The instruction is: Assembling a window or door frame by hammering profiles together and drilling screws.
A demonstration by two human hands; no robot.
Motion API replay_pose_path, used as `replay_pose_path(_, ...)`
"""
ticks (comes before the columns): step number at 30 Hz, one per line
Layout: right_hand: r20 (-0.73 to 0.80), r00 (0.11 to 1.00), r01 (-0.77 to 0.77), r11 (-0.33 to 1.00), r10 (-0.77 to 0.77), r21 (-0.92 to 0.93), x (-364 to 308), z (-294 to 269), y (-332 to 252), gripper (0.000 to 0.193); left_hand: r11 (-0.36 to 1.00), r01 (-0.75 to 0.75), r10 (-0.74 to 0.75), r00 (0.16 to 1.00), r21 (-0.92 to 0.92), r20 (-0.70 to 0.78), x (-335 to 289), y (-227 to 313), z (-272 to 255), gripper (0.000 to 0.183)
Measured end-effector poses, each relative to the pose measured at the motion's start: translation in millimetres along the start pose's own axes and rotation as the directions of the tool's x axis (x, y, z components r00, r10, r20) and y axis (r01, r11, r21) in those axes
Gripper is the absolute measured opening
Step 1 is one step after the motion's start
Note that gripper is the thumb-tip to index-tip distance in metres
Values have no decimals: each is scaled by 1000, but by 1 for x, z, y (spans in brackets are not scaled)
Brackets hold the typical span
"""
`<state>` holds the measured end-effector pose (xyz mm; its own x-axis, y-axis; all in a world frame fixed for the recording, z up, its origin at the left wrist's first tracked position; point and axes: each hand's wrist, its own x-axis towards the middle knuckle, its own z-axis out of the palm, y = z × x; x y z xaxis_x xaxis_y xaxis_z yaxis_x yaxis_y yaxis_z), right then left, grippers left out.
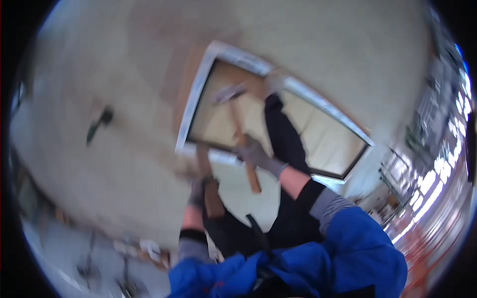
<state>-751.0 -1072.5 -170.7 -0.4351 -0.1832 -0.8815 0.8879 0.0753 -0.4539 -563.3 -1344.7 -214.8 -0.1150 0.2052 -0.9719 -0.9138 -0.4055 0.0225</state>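
Note:
In my gloved right hand is a hammer, gripped by its wooden handle. Its blurred grey head points away from me, above a white-framed glass pane. My gloved left hand is closed around a flat strip of wood, whose far end reaches the frame's near edge. The pane lies tilted across the view, its frame covered in printed film. One of my dark-trousered legs extends over the pane, with the shoe at the frame's far side.
A dark green hand tool, blurred, lies on the pale floor to the left. Metal racks and clutter line the right side. Blurred stands and small items are at the lower left.

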Motion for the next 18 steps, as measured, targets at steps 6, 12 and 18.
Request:
replay_pose_path(6, -83, 980, -163, 969, 180, 184, 47, 11, 1, 19, 977, 167, -173, 984, -133, -31, 39, 13, 14, 40)
replay_pose_path(12, 1, 953, -301, 944, 304, -134, 68, 25, 85, 26, 978, 195, -200, 978, -69, -65, 87, 35, -9, 37)
replay_pose_path(18, 92, 910, -388, 909, 405, -154, 110, 69, 124, 34, 965, 257, -260, 964, -53, -62, 112, 65, -34, 44)
